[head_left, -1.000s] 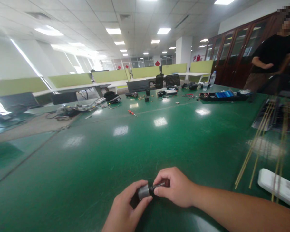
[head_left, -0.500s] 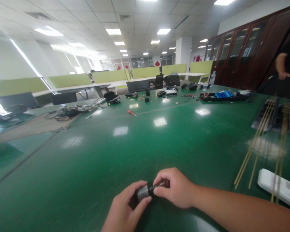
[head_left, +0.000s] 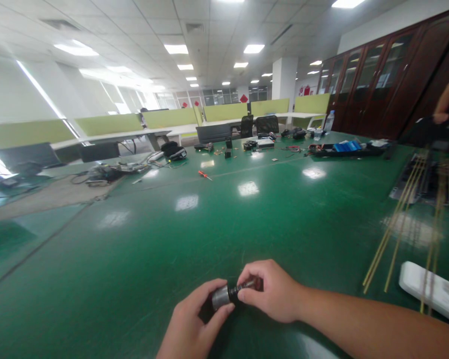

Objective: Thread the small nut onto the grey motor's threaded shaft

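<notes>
Near the bottom middle of the head view, my left hand (head_left: 194, 316) grips a short silver metal cylinder (head_left: 220, 297) between thumb and fingers. It looks like a small motor housing. My right hand (head_left: 271, 291) pinches a dark, ridged shaft part (head_left: 243, 287) with a reddish-brown, copper-like section, resembling a motor rotor. Its black end lies against or just inside the cylinder's right end; I cannot tell which. My right fingers cover part of it. Both hands are low over the green tabletop (head_left: 194, 239).
An orange-handled screwdriver (head_left: 204, 175) lies farther up the table. Thin yellowish rods (head_left: 394, 224) and a white case (head_left: 432, 289) are at the right. Cables and parts (head_left: 112, 172) sit at the left, a black tray (head_left: 347, 149) at the back. Another person's arm (head_left: 447, 99) shows far right.
My left hand and the cylinder have shifted very slightly left, exposing a little more of the dark part. My right hand stays put. The other person's arm has risen.
</notes>
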